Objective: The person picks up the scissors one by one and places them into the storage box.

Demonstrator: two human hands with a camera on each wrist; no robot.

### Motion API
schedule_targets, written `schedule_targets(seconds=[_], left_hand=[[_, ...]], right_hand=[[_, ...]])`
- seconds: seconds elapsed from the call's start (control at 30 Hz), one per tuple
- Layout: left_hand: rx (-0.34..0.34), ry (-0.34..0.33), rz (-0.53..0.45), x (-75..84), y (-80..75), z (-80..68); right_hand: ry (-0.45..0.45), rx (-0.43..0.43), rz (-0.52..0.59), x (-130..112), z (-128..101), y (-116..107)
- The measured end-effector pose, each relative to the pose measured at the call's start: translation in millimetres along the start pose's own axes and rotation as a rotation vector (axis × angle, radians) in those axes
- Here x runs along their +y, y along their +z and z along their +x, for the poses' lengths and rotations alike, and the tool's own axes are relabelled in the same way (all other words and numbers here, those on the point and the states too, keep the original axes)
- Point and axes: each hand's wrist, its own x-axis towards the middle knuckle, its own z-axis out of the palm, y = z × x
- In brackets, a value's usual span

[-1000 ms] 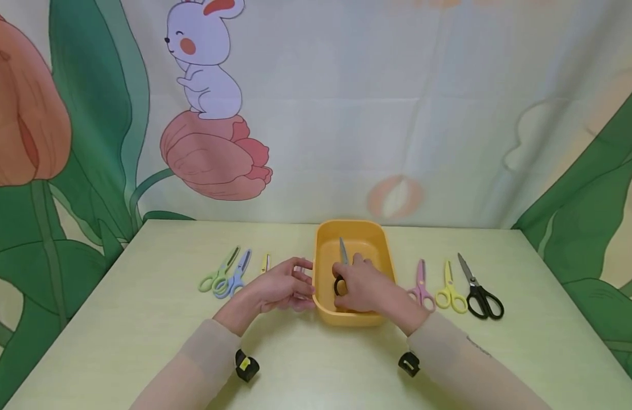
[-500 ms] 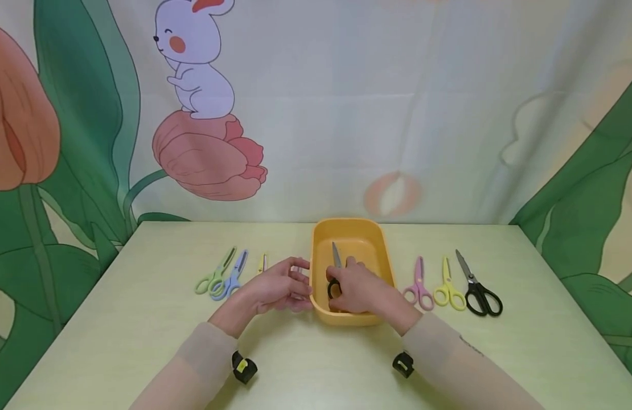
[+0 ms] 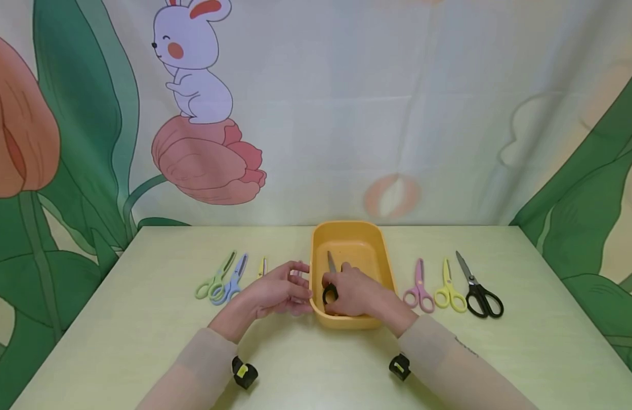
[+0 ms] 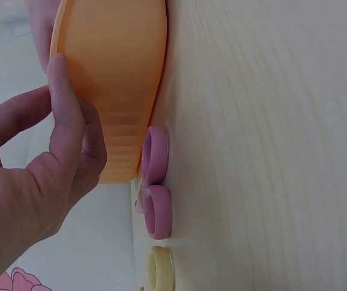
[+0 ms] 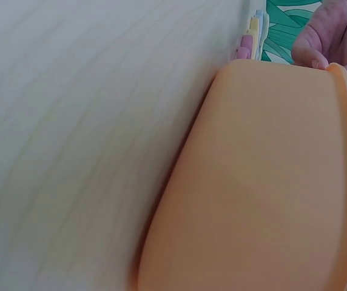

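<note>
In the head view, an orange plastic bin (image 3: 352,323) stands at the middle of the table. My right hand (image 3: 354,290) is down inside it, gripping a pair of black-handled scissors (image 3: 331,262) by the handles. Their blades point toward the back along the bin's left side; my fingers partly cover the loops. At the bin's left wall, my left hand (image 3: 280,290) touches the rim with its fingertips, fingers relaxed. The left wrist view shows this contact and the ridged outer wall. Pink scissors (image 4: 156,212) lie beside the bin beneath the left hand.
Left of the bin lie green scissors (image 3: 210,287), blue scissors (image 3: 234,282) and yellow scissors (image 3: 262,267), the yellow partly hidden. To its right are pink scissors (image 3: 419,287), yellow scissors (image 3: 448,287) and large black scissors (image 3: 479,293). A printed curtain (image 3: 321,142) hangs behind the table.
My right hand has moved the black-handled scissors left and slightly toward me inside the bin, closer to its left wall. The left hand has stayed at the rim. The view has shifted slightly.
</note>
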Motion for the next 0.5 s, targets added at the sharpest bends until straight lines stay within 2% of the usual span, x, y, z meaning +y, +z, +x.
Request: schedule_targets(seconds=[0.3,0.5], left_hand=[[-0.008,0.007,0.0,-0.8,0.4,0.3],[-0.009,0.005,0.0,-0.8,0.5,1.2]], right_hand=[[0.005,0.009,-0.062,-1.6,0.0,2.2],[0.02,0.032,-0.062,-1.2,-2.0,1.8]])
